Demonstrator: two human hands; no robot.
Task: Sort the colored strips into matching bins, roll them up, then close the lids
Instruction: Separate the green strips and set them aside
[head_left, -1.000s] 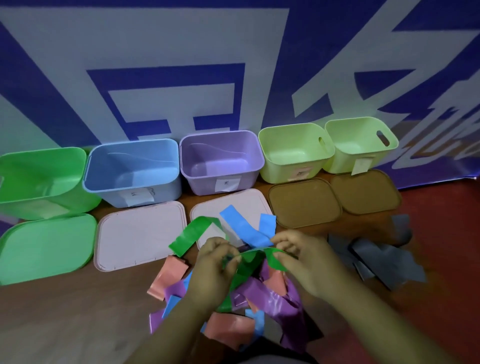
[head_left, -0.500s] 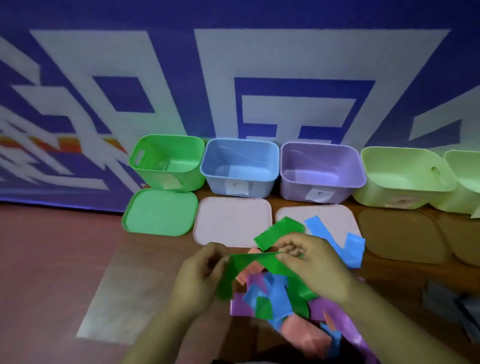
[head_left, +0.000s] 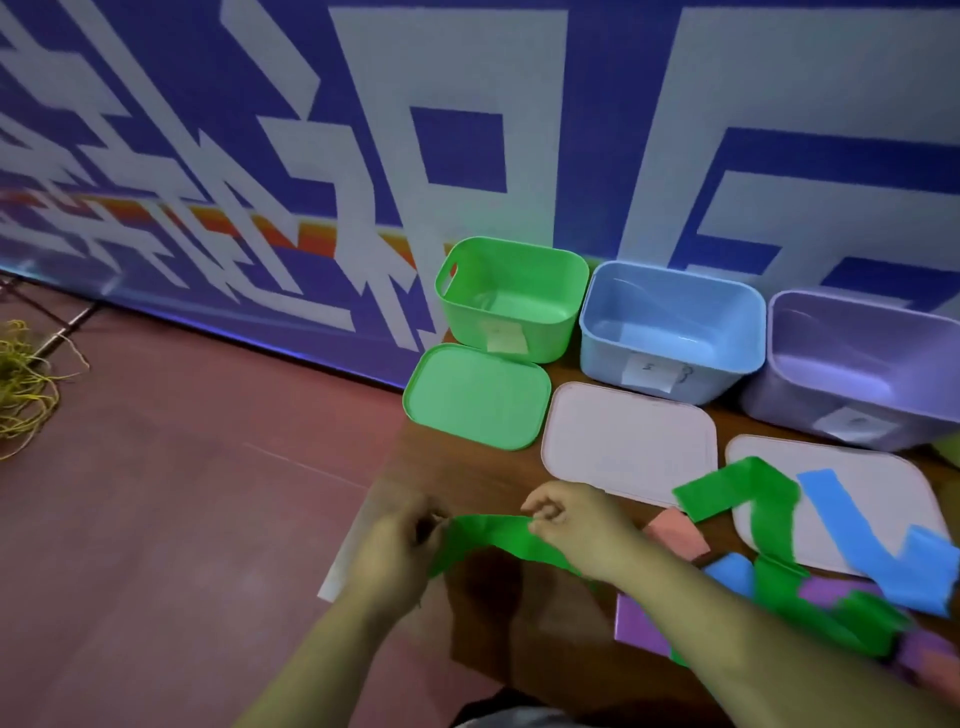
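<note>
Green strip has been drawn leftwards off the mixed pile, which was under both hands a sec ago. It is now held taut near the front-left corner of the table. One end is pinched by the left hand; a point further along is pinched by the right hand. Beyond, the green lid lies at the left edge, w/ the open green bin behind it. Rolling can prob. be started, then the drop into that bin.
</note>
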